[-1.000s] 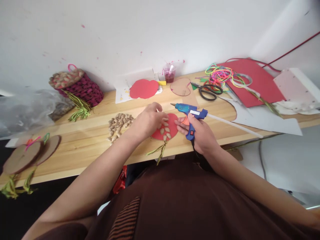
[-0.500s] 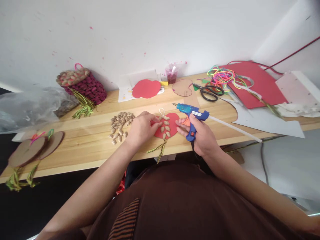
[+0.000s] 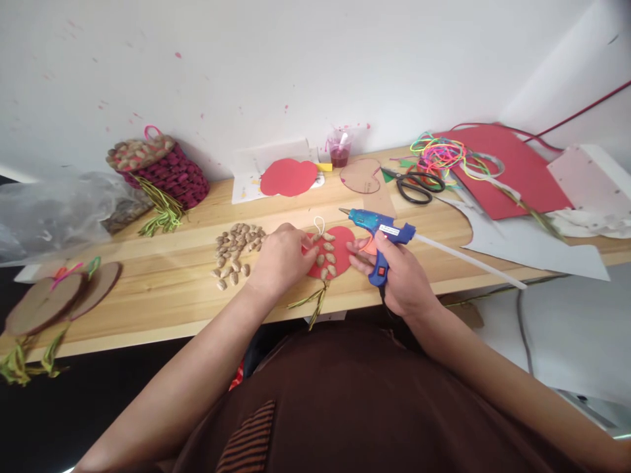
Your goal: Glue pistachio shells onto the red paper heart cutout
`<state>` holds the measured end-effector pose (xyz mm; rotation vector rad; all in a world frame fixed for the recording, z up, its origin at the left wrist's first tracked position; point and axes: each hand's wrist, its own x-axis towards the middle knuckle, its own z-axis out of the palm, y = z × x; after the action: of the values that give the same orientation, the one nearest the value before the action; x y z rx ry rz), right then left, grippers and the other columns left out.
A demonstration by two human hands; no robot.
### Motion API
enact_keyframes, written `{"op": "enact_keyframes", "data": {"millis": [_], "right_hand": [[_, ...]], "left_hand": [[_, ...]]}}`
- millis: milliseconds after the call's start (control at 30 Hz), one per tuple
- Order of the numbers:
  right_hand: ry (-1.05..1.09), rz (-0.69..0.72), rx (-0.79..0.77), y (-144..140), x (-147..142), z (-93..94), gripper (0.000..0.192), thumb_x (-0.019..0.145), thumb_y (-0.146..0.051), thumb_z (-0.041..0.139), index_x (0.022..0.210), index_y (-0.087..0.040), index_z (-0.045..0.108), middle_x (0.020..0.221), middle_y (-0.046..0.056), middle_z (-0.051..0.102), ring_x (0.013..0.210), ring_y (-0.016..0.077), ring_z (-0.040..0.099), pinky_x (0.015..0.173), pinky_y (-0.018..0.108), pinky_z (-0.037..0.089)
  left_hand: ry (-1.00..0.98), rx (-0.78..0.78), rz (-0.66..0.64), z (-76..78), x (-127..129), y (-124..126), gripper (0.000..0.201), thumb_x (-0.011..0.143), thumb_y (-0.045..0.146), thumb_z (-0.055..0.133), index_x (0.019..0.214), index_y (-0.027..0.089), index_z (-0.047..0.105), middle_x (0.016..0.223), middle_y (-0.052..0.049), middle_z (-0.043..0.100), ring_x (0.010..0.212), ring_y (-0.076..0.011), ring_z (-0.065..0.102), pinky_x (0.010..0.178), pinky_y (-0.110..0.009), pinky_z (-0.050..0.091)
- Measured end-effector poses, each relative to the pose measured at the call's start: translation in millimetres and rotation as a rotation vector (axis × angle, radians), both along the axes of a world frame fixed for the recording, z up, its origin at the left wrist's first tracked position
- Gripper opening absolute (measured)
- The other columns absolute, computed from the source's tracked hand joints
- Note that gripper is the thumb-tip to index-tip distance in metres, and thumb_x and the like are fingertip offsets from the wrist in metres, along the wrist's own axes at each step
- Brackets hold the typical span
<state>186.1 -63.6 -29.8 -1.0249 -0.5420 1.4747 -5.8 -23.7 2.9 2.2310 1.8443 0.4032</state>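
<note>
My right hand (image 3: 401,276) grips a blue hot glue gun (image 3: 367,222) by its handle; a pale glue stick (image 3: 473,261) trails out of its back, and the nozzle points left. Under the nozzle lies a red paper cutout (image 3: 348,243) with several tan peanut shells (image 3: 329,247) on it, a white loop at its top and a green tassel (image 3: 318,301) at its bottom. At the cutout's left edge my left hand (image 3: 283,256) has its fingers drawn together; anything between them is hidden. Left of that hand lies a loose heap of peanut shells (image 3: 236,240).
Scissors (image 3: 419,184), tangled coloured cords (image 3: 438,154) and red card (image 3: 517,177) lie at the back right. A purple woven basket (image 3: 170,177) of shells and a plastic bag (image 3: 54,210) stand left, near tasselled discs (image 3: 46,305). A cup (image 3: 339,151) stands by the wall.
My left hand has shifted very slightly at the cutout's left edge. The glue gun stays in my right hand, nearly still. The whole view has tilted a little.
</note>
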Motion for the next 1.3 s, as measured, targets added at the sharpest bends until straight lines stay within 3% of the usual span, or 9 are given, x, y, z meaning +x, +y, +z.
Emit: {"op": "enact_keyframes", "data": {"millis": [267,467,1033,1167,1300], "right_hand": [[-0.008,-0.006,-0.024,-0.9,-2.0,2.3,0.033,0.076,-0.050,0.080,0.085,-0.021,0.070,0.091,0.004,0.069,0.100,0.0229,0.071,0.079,0.034,0.061],[0.010,-0.058,-0.009,-5.0,-10.1,1.9,0.029,0.079,-0.049,0.077,0.085,-0.022,0.068,0.086,0.004,0.071,0.093,0.0220,0.074,0.077,0.034,0.061],[-0.048,-0.069,0.018,-7.0,-13.1,2.2,0.034,0.076,-0.053,0.079,0.083,-0.022,0.068,0.085,0.003,0.071,0.092,0.0217,0.074,0.080,0.035,0.061],[-0.065,-0.069,0.024,-7.8,-13.0,1.9,0.033,0.078,-0.053,0.078,0.082,-0.022,0.068,0.085,0.003,0.071,0.092,0.0217,0.075,0.077,0.034,0.062],[-0.062,-0.085,0.047,-8.9,-12.6,1.8,0.035,0.077,-0.054,0.078,0.081,-0.021,0.067,0.085,0.004,0.072,0.093,0.0229,0.074,0.073,0.033,0.062]], "left_hand": [[0.003,-0.004,-0.029,-0.6,-3.1,2.8,0.012,0.084,0.023,0.069,0.080,0.016,0.077,0.094,-0.009,0.071,0.079,-0.0208,0.066,0.082,-0.034,0.052],[0.033,0.024,-0.089,-3.2,-7.1,7.3,0.010,0.084,0.021,0.069,0.085,0.016,0.077,0.095,-0.009,0.071,0.082,-0.0209,0.067,0.082,-0.032,0.052],[0.110,0.023,-0.093,-4.3,-3.4,3.6,0.015,0.087,0.022,0.063,0.088,0.021,0.078,0.098,-0.007,0.073,0.085,-0.0229,0.069,0.080,-0.034,0.051],[0.013,0.014,-0.101,-5.4,-7.4,6.1,0.013,0.086,0.023,0.065,0.086,0.020,0.079,0.097,-0.008,0.074,0.083,-0.0227,0.068,0.079,-0.034,0.050],[-0.323,-0.095,-0.012,-4.2,-20.4,8.1,0.009,0.081,0.027,0.074,0.081,0.019,0.077,0.082,-0.006,0.075,0.072,-0.0188,0.066,0.069,-0.030,0.049]]}}
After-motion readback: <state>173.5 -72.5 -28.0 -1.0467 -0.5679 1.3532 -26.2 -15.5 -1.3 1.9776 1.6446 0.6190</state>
